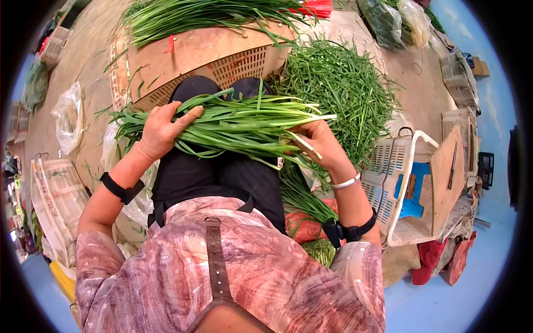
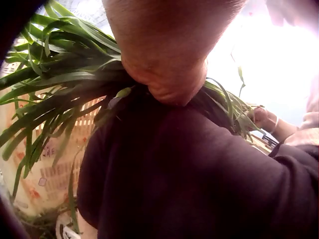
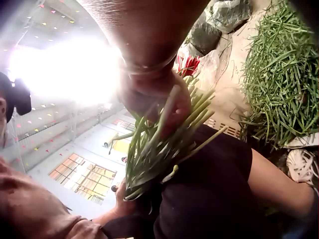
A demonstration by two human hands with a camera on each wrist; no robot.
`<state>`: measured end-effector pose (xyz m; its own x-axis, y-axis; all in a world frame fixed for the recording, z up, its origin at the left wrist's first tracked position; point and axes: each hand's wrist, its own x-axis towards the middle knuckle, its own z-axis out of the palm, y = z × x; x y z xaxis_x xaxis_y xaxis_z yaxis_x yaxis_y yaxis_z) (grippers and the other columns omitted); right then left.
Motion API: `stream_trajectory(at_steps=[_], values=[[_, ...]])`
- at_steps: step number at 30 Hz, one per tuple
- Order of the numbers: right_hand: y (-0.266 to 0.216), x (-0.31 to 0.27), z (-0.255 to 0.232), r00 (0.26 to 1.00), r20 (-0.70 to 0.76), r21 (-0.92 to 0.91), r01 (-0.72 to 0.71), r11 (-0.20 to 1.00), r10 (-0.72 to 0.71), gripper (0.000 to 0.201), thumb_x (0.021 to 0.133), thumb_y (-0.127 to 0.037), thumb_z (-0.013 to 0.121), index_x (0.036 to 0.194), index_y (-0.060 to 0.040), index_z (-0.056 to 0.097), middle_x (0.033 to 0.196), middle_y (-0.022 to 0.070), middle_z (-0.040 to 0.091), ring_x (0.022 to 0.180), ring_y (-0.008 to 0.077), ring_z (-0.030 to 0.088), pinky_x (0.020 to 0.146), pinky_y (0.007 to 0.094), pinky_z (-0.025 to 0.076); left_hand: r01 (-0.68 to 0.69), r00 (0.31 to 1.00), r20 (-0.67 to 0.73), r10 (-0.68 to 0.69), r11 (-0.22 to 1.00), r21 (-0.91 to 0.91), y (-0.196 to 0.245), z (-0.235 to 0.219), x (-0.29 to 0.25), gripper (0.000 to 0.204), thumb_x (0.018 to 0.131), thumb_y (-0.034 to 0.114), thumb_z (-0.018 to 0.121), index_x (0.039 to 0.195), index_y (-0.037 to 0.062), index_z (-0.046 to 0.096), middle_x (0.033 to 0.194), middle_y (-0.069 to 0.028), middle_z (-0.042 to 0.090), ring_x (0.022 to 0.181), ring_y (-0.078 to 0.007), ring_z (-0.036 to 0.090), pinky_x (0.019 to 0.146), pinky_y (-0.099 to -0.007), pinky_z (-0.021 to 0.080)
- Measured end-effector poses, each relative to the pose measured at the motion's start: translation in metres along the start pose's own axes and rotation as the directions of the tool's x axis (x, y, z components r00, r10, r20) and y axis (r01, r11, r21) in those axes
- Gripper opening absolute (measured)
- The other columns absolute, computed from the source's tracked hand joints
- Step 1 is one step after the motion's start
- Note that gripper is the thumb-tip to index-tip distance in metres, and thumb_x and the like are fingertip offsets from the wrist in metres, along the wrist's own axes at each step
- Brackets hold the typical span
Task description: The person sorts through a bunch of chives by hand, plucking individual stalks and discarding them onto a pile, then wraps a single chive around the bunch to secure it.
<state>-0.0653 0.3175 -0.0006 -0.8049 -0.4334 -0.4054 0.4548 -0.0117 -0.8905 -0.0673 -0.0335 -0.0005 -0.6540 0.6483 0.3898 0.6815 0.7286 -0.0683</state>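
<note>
A loose bunch of garlic chives [image 1: 239, 125] lies across the person's dark-trousered lap, leaves to the left and pale stem ends to the right. My left hand [image 1: 158, 130] grips the leafy part, thumb over the top; its other fingers are partly hidden by leaves. At the stem end, my right hand [image 1: 323, 145] pinches a pale stalk [image 1: 304, 144], its fingers curled in against the bunch. The right wrist view shows that hand [image 3: 162, 102] among the stems, several pale ends poking out beside it. In the left wrist view, long leaves [image 2: 55, 84] droop past the knee.
Ahead of the knees, a board [image 1: 222, 53] on a crate carries a large pile of chives [image 1: 205, 19]. Loose green trimmings [image 1: 338, 94] heap up to the right. A white crate [image 1: 391, 188] with a wooden board stands at the right, another crate [image 1: 61, 200] at the left.
</note>
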Motion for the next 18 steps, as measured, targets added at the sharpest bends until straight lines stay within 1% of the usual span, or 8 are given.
stream_trajectory(at_steps=[5, 7, 8, 11, 13, 14, 16, 18], values=[[0.007, -0.004, 0.005, 0.992, -0.036, -0.146, 0.111, 0.983, -0.117, 0.016, 0.087, -0.001, 0.055, 0.103, 0.0013, 0.058, 0.092, 0.0067, 0.064, 0.082, 0.0124, 0.061, 0.072, 0.0271, 0.054, 0.018, 1.0, 0.009, -0.018, 0.999, -0.032, 0.0, -0.001, 0.001, 0.052, 0.072, 0.012, 0.058, 0.123, 0.022, 0.056, 0.096, -0.0124, 0.056, 0.078, -0.0237, 0.056, 0.066, -0.0325, 0.043], [0.01, -0.006, 0.002, 0.971, -0.15, -0.031, 0.181, 0.983, -0.184, 0.012, 0.085, 0.0, 0.057, 0.096, 0.0034, 0.057, 0.093, 0.0103, 0.065, 0.081, 0.014, 0.062, 0.071, 0.0269, 0.053, 0.021, 1.0, 0.021, -0.02, 0.999, -0.035, 0.0, 0.0, 0.0, 0.054, 0.072, 0.011, 0.059, 0.124, 0.0219, 0.055, 0.096, -0.0125, 0.056, 0.078, -0.0242, 0.056, 0.066, -0.0325, 0.043], [0.01, -0.01, 0.003, 0.972, -0.229, 0.179, 0.097, 0.979, -0.054, 0.01, 0.085, -0.004, 0.058, 0.094, 0.002, 0.057, 0.09, 0.0098, 0.066, 0.08, 0.0144, 0.063, 0.072, 0.0277, 0.051, 0.021, 1.0, 0.021, -0.02, 0.999, -0.034, 0.0, 0.001, 0.0, 0.054, 0.072, 0.011, 0.059, 0.124, 0.0219, 0.055, 0.096, -0.0125, 0.056, 0.078, -0.0242, 0.056, 0.066, -0.0325, 0.043], [0.012, -0.017, -0.006, 0.974, -0.2, 0.287, 0.163, 0.944, -0.107, 0.009, 0.086, -0.007, 0.058, 0.092, 0.0, 0.056, 0.086, 0.0097, 0.065, 0.077, 0.0156, 0.063, 0.07, 0.0285, 0.052, 0.017, 1.0, 0.022, -0.016, 0.999, -0.037, 0.0, 0.001, 0.0, 0.054, 0.072, 0.01, 0.058, 0.125, 0.0215, 0.055, 0.096, -0.0128, 0.056, 0.078, -0.0244, 0.056, 0.066, -0.0325, 0.043], [0.017, -0.025, -0.036, 0.971, -0.008, 0.373, 0.225, 0.9, -0.24, 0.01, 0.086, -0.009, 0.058, 0.092, -0.0003, 0.056, 0.083, 0.0094, 0.064, 0.075, 0.0178, 0.063, 0.067, 0.0301, 0.053, 0.013, 1.0, 0.011, -0.013, 0.999, -0.031, 0.0, 0.001, -0.001, 0.054, 0.072, 0.01, 0.058, 0.125, 0.0208, 0.055, 0.097, -0.0134, 0.056, 0.079, -0.0247, 0.056, 0.067, -0.0326, 0.043], [0.016, -0.032, -0.052, 0.96, -0.012, 0.352, 0.264, 0.898, -0.278, 0.014, 0.085, -0.013, 0.06, 0.09, -0.0004, 0.056, 0.081, 0.0102, 0.063, 0.074, 0.0198, 0.063, 0.065, 0.0315, 0.053, 0.014, 1.0, 0.011, -0.013, 0.999, -0.032, 0.0, 0.001, -0.001, 0.054, 0.072, 0.01, 0.058, 0.125, 0.0208, 0.055, 0.097, -0.0134, 0.056, 0.079, -0.0247, 0.056, 0.067, -0.0326, 0.043], [0.01, -0.048, -0.082, 0.916, -0.077, 0.372, 0.392, 0.841, -0.393, 0.015, 0.084, -0.015, 0.062, 0.09, -0.0031, 0.056, 0.081, 0.0099, 0.061, 0.068, 0.0198, 0.06, 0.06, 0.0306, 0.05, 0.016, 1.0, 0.025, -0.016, 1.0, -0.02, -0.001, 0.0, -0.002, 0.053, 0.072, 0.01, 0.057, 0.125, 0.0204, 0.055, 0.098, -0.0138, 0.056, 0.08, -0.0248, 0.056, 0.067, -0.0328, 0.043], [0.019, -0.057, -0.133, 0.877, -0.298, 0.381, 0.471, 0.795, -0.377, 0.017, 0.083, -0.016, 0.063, 0.093, -0.0036, 0.056, 0.081, 0.01, 0.062, 0.072, 0.0221, 0.06, 0.061, 0.0319, 0.049, 0.014, 1.0, 0.023, -0.013, 1.0, -0.024, -0.001, -0.001, -0.001, 0.053, 0.073, 0.01, 0.057, 0.124, 0.0204, 0.055, 0.098, -0.0139, 0.056, 0.08, -0.0249, 0.056, 0.067, -0.0329, 0.043]])
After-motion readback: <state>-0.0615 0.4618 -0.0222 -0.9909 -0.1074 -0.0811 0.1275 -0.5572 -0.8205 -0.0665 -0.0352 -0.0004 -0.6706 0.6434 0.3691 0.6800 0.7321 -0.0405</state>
